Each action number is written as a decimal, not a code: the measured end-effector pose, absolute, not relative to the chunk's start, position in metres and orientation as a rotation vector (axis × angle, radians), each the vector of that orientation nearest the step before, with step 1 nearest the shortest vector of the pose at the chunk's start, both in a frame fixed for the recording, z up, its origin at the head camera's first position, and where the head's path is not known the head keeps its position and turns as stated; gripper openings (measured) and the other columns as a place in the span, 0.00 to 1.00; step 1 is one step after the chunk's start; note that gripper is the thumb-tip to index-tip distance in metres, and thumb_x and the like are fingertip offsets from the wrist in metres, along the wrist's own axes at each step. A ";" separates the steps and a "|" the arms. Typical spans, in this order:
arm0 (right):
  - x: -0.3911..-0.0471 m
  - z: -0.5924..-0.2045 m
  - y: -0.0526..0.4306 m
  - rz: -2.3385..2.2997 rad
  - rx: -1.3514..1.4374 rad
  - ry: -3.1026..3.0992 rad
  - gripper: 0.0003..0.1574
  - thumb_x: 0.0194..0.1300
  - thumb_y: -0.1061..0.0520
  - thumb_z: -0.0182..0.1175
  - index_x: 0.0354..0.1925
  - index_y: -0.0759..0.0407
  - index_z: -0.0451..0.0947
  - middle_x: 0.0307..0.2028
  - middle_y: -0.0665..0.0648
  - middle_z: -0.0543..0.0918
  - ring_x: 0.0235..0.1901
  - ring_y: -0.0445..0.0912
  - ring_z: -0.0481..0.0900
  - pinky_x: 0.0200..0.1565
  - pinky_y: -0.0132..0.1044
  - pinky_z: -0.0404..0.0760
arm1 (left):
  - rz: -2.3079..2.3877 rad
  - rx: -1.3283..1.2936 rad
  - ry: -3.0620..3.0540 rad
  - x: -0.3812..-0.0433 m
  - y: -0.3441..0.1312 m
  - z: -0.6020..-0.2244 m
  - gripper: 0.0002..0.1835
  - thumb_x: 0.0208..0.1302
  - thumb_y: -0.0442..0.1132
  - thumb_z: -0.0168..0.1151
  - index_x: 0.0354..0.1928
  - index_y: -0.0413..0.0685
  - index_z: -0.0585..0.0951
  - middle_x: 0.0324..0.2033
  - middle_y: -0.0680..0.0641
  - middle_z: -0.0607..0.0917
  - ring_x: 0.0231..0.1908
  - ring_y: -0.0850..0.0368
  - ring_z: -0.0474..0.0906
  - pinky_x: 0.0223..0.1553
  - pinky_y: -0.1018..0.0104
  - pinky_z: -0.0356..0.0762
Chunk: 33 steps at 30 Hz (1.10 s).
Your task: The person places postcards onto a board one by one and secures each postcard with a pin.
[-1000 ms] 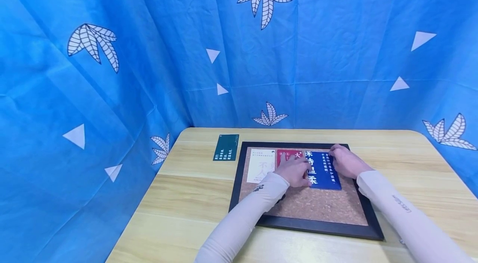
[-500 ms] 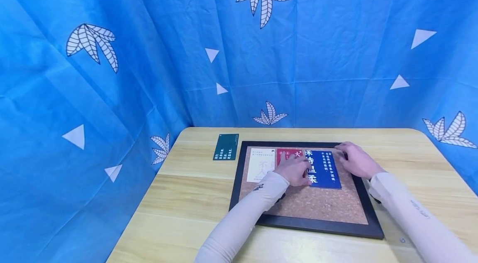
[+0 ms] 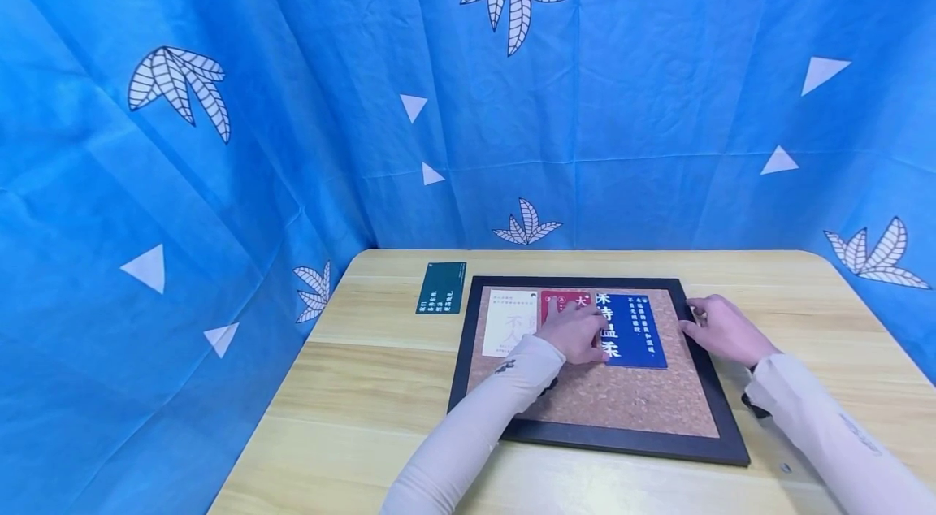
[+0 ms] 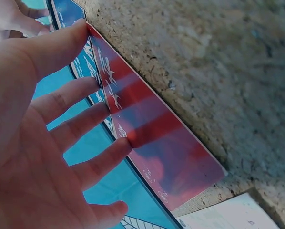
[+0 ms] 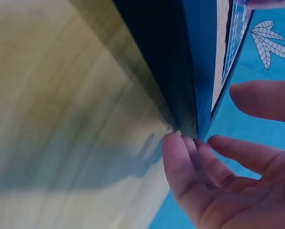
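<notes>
My left hand (image 3: 574, 334) rests on a red card (image 4: 199, 162) on the cork board (image 3: 621, 401), fingers spread. Its thumb and fingertips touch near the seam between the red card and a blue card (image 3: 643, 340) with white writing. To the left of these lies a white card (image 3: 508, 328). A small dark spot, perhaps a pin head, shows near the blue card's top right corner. My right hand (image 3: 731, 328) is at the board's black frame (image 3: 712, 385), on the right side. In the right wrist view its fingers (image 5: 178, 157) are beside the frame's side, with nothing visible in them.
A dark green card (image 3: 442, 287) with white writing lies on the wooden table (image 3: 351, 385), left of the board. A tiny shiny object (image 3: 786, 467) sits on the table near the right sleeve. A blue patterned curtain (image 3: 643, 93) hangs behind the table.
My right hand has left the blue card's top right corner and moved right and down to the frame's right side. The left hand has stayed on the cards.
</notes>
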State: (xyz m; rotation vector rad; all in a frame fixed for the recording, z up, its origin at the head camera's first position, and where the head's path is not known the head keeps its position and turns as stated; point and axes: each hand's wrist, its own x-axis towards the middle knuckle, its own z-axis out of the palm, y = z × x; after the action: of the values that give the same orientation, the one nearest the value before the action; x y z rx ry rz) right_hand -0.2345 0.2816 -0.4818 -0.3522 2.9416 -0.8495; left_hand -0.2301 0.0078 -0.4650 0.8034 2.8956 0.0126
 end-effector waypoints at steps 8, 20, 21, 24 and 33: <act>-0.226 -0.486 0.284 -0.906 -0.341 2.896 0.27 0.72 0.56 0.60 0.56 0.80 0.76 0.24 0.58 0.78 0.24 0.46 0.75 0.26 0.38 0.73 | 0.009 0.820 2.896 -0.229 0.008 -0.465 0.28 0.66 0.62 0.68 0.66 0.70 0.79 0.71 0.63 0.74 0.71 0.56 0.69 0.77 0.45 0.62; -0.226 -0.485 0.296 -0.976 -0.258 2.752 0.37 0.73 0.61 0.55 0.66 0.90 0.59 0.58 0.86 0.75 0.55 0.70 0.80 0.53 0.57 0.84 | 0.024 0.819 2.884 -0.230 0.007 -0.465 0.29 0.66 0.62 0.68 0.67 0.69 0.78 0.71 0.62 0.74 0.72 0.56 0.69 0.76 0.47 0.65; -0.225 -0.485 0.296 -1.009 -0.249 2.727 0.36 0.73 0.62 0.55 0.66 0.90 0.59 0.58 0.85 0.75 0.53 0.67 0.82 0.51 0.54 0.86 | 0.025 0.816 2.886 -0.230 0.007 -0.465 0.29 0.66 0.62 0.68 0.67 0.69 0.78 0.71 0.62 0.74 0.72 0.56 0.69 0.76 0.46 0.64; -0.224 -0.484 0.298 -1.097 -0.214 2.653 0.36 0.73 0.64 0.55 0.68 0.89 0.58 0.57 0.84 0.75 0.49 0.58 0.83 0.43 0.44 0.88 | 0.028 0.809 2.892 -0.229 0.007 -0.464 0.29 0.65 0.62 0.68 0.67 0.70 0.78 0.71 0.63 0.74 0.72 0.56 0.69 0.77 0.45 0.62; -0.222 -0.485 0.299 -1.181 -0.125 2.583 0.38 0.75 0.63 0.55 0.71 0.86 0.55 0.60 0.83 0.71 0.48 0.54 0.82 0.41 0.41 0.88 | 0.048 0.797 2.891 -0.227 0.008 -0.464 0.30 0.65 0.61 0.68 0.68 0.69 0.77 0.73 0.62 0.73 0.73 0.56 0.68 0.78 0.44 0.60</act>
State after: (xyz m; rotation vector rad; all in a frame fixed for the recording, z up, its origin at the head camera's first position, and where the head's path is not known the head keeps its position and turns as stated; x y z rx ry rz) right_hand -0.2225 0.2993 -0.4845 -0.1251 2.5835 -1.1814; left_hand -0.2266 0.0076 -0.4639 0.7965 2.8906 0.0477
